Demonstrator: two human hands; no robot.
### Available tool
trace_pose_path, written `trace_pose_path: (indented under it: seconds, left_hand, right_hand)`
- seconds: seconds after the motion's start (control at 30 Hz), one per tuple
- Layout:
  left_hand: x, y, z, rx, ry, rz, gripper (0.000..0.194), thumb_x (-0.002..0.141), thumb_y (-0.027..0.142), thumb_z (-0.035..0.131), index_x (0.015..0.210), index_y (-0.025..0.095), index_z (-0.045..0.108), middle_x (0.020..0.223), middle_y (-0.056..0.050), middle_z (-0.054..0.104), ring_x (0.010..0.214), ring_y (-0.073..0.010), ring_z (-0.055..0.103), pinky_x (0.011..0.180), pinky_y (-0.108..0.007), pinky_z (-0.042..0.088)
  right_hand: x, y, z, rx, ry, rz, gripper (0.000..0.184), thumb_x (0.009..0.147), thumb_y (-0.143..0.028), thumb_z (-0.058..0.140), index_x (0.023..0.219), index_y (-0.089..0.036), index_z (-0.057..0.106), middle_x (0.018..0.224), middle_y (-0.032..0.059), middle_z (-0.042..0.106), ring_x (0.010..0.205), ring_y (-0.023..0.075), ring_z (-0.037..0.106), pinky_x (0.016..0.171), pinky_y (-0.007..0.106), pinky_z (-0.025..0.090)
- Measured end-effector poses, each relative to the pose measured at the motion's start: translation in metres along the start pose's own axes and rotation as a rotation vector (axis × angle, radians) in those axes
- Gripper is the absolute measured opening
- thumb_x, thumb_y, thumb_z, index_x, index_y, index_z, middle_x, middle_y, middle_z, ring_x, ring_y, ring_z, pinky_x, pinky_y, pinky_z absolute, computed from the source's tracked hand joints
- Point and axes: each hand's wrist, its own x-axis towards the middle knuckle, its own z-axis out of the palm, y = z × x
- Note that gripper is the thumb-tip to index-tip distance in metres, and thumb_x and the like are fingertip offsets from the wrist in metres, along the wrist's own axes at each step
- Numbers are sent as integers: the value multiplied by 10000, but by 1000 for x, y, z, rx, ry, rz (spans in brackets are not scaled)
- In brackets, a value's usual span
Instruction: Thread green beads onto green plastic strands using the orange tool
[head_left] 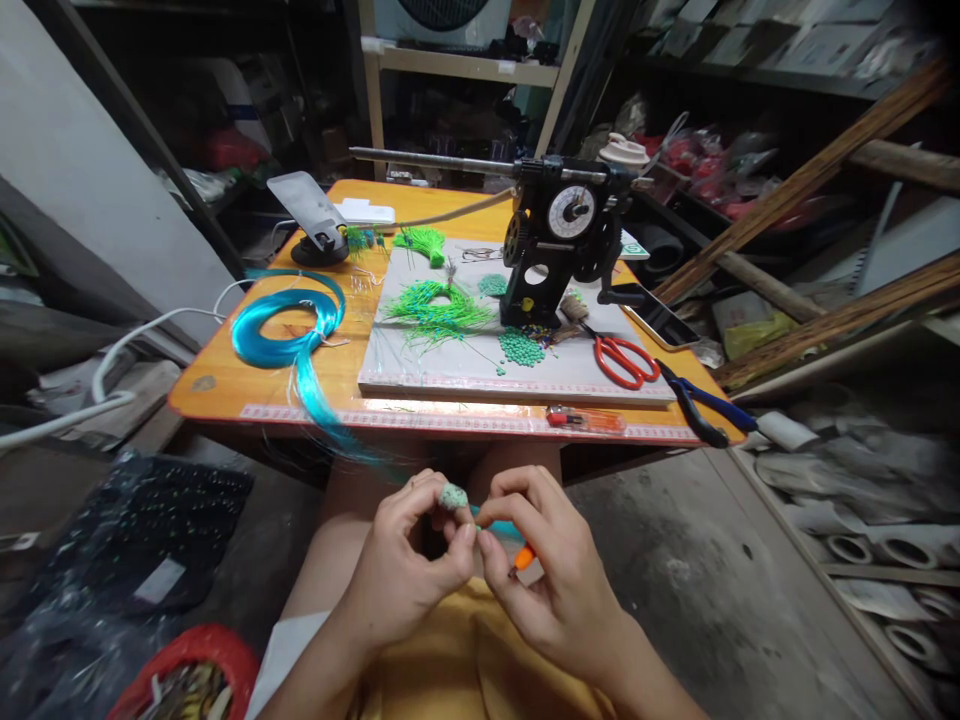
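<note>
Over my lap, my left hand point(416, 550) is closed in a pinch, thumb against fingers, with a speckled green wrap point(453, 496) around one fingertip. A tiny green bead point(478, 528) shows between the fingertips of both hands. Close beside it, my right hand point(547, 560) is closed, its thumb and fingers pinched near the bead. A small orange-handled tool point(523, 557) with a dark end is tucked in that hand; the rest is hidden. Shiny blue strands point(504, 525) show behind the fingers and resemble the blue hank point(281, 325) hanging off the table's front edge.
On the orange table point(206, 385) lies a pale board point(420, 375) with green strand bundles point(439, 308), green beads point(521, 347) and a black hand-cranked winder point(534, 270). Red-handled scissors point(626, 362), pliers point(705, 400), a lighter point(585, 419) and a phone point(664, 318) lie around it.
</note>
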Motion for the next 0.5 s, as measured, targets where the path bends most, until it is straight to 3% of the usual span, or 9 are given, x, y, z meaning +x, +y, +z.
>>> trace_pose_path:
  seconds: [0.13, 0.23, 0.37, 0.5]
  left_hand:
    - [-1, 1, -3, -63, 3, 0, 84, 829, 135, 566, 818, 205, 521, 769, 18, 500, 699, -136, 502, 625, -234, 434]
    - [-1, 1, -5, -4, -6, 57, 148, 801, 76, 580, 771, 207, 518, 779, 17, 497, 707, -132, 506, 641, -230, 430]
    - [-1, -1, -7, -77, 86, 84, 149, 833, 93, 565, 816, 222, 492, 785, 22, 468, 702, -135, 494, 619, -227, 436]
    - [-2, -4, -13, 65, 171, 176, 211, 801, 37, 602, 740, 216, 509, 727, 26, 498, 691, -134, 509, 612, -211, 428]
  right_hand:
    - [1, -1, -1, -30, 5, -11, 127, 837, -98, 546, 916, -195, 566, 934, 69, 550, 827, 217, 535, 674, 348, 439]
    - [4, -1, -1, -34, -18, -27, 127, 830, -100, 552, 913, -196, 566, 941, 70, 552, 818, 213, 523, 669, 342, 437]
    - [11, -2, 0, -7, -34, -45, 149, 814, -89, 554, 913, -199, 564, 949, 65, 544, 830, 211, 517, 676, 337, 433]
    - [29, -7, 1, 42, -113, -76, 173, 781, -82, 564, 904, -203, 584, 954, 60, 532, 850, 211, 518, 682, 330, 436]
